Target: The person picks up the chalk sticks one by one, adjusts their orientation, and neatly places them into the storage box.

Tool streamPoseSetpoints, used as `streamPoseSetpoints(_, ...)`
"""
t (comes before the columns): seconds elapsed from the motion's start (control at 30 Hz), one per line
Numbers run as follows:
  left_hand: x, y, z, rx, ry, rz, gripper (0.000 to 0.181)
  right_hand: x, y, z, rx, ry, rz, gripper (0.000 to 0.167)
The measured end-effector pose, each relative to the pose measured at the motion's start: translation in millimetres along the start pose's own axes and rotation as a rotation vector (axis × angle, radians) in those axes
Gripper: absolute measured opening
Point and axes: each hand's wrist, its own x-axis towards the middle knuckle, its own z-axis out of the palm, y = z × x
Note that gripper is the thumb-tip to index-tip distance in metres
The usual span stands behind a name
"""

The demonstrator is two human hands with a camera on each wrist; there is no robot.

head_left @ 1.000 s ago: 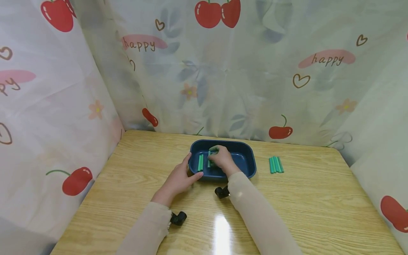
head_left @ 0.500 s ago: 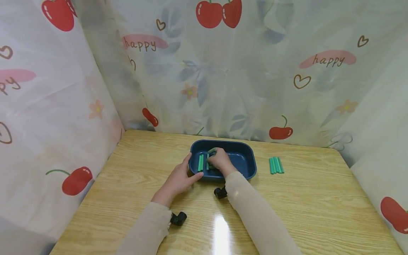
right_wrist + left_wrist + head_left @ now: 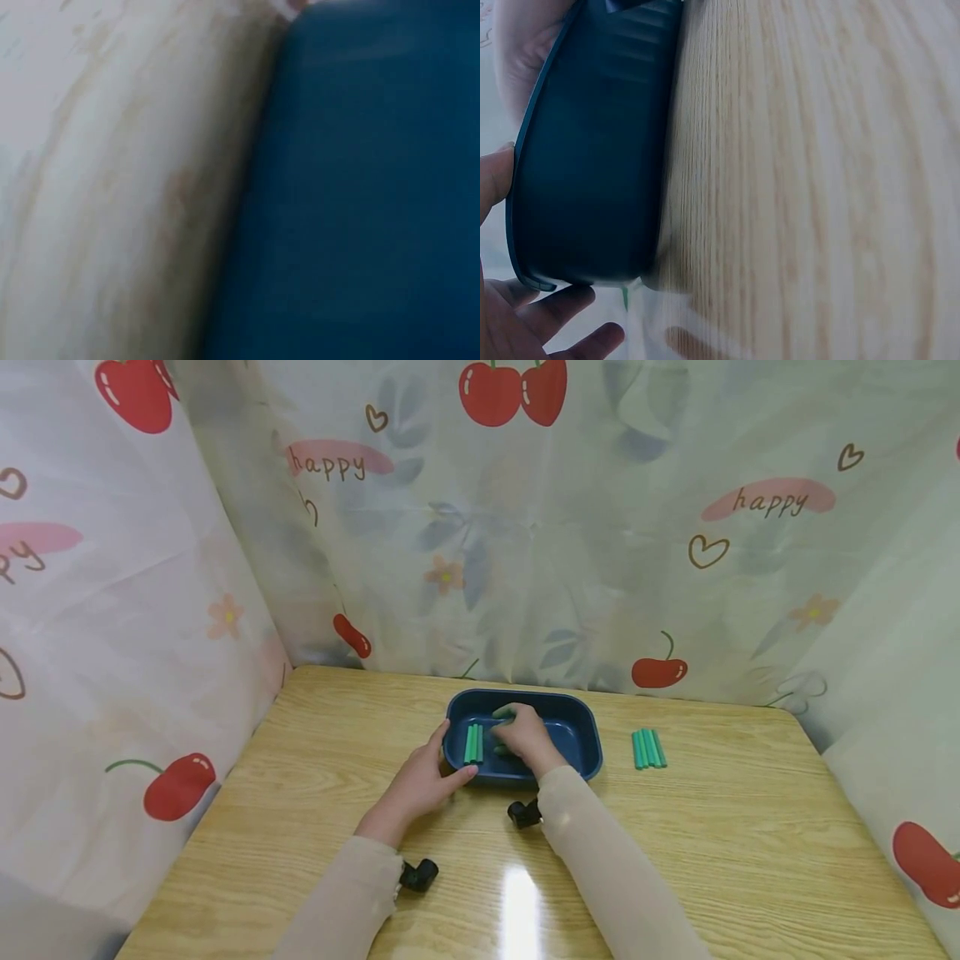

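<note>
A dark blue rectangular tray (image 3: 577, 739) with raised walls sits on the table. My left hand (image 3: 420, 781) holds its left end, thumb on the near rim and fingers around the side; the left wrist view shows this thumb (image 3: 495, 180) against the tray wall (image 3: 592, 165). Three short green sticks (image 3: 473, 744) lie side by side at the tray's left end. Just right of them, my right hand (image 3: 527, 739) is inside the tray, its fingers apart and no stick seen between them. The right wrist view is blurred and shows mostly tray wall (image 3: 352, 195).
Several more green sticks (image 3: 648, 749) lie in a row on the wooden table (image 3: 750, 827), right of the tray. A patterned curtain (image 3: 525, 543) rises close behind the tray and along both sides. Black wrist cameras (image 3: 420, 875) stick out from the sleeves.
The stick at my right fingers has moved left against the two others in the tray, and the right hand has drawn back slightly right from it. The left hand stays in place.
</note>
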Motion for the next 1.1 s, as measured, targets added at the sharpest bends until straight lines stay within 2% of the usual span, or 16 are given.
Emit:
streamPoseSetpoints(0.23,0.1,-1.1,0.0,0.003,0.002,0.005,0.096,-9.9,-8,-13,0.000,-0.035,-0.026,0.031)
streamPoseSetpoints(0.43,-0.2,0.1,0.1,0.010,0.003,-0.007,0.097,-19.1,-15,-22,-0.023,-0.023,-0.045,0.028)
streamPoseSetpoints(0.67,-0.7,0.7,-0.4,0.001,0.004,-0.010,0.097,-33.1,-20,-34,0.008,-0.041,-0.047,0.027)
streamPoseSetpoints(1.1,-0.3,1.6,0.3,-0.004,0.005,-0.030,0.096,-50.6,-21,-61,0.027,-0.057,-0.099,0.036)
